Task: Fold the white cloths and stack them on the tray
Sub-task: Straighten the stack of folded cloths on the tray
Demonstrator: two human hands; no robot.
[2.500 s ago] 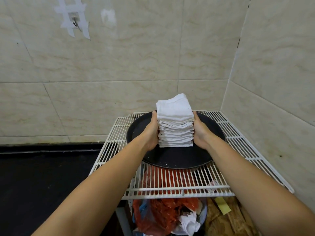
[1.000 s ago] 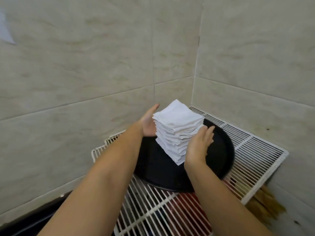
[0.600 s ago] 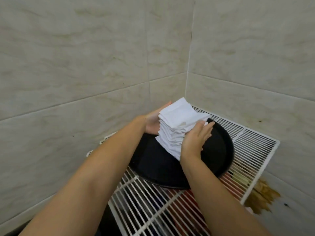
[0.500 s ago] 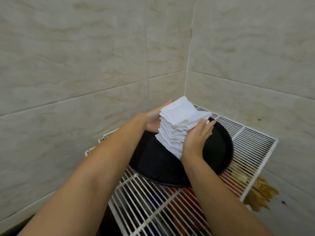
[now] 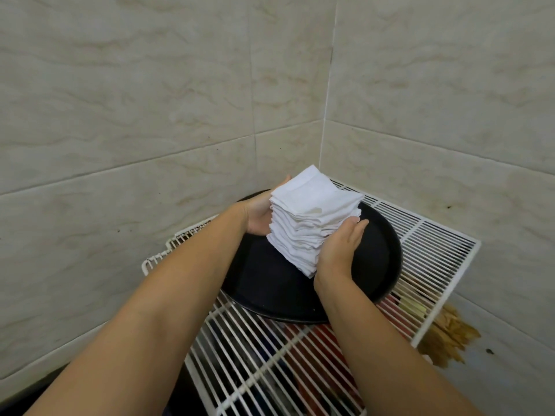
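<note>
A tall stack of folded white cloths (image 5: 309, 216) stands on a round black tray (image 5: 378, 262) in the corner of the room. My left hand (image 5: 258, 213) presses flat against the stack's far left side. On the near right side my right hand (image 5: 341, 250) lies flat against the stack, fingers together and pointing away from me. The stack sits squeezed between both palms. A small faint stain shows on the top cloth.
The tray rests on a white wire rack (image 5: 435, 244) set against two tiled walls. Red and dark items (image 5: 303, 349) show through the bars below. A brownish patch (image 5: 450, 337) lies on the floor to the right of the rack.
My view has swung left and tilted since the earliest frame. Both hands stay against the stack's sides; the right hand has slid slightly lower along the near edge.
</note>
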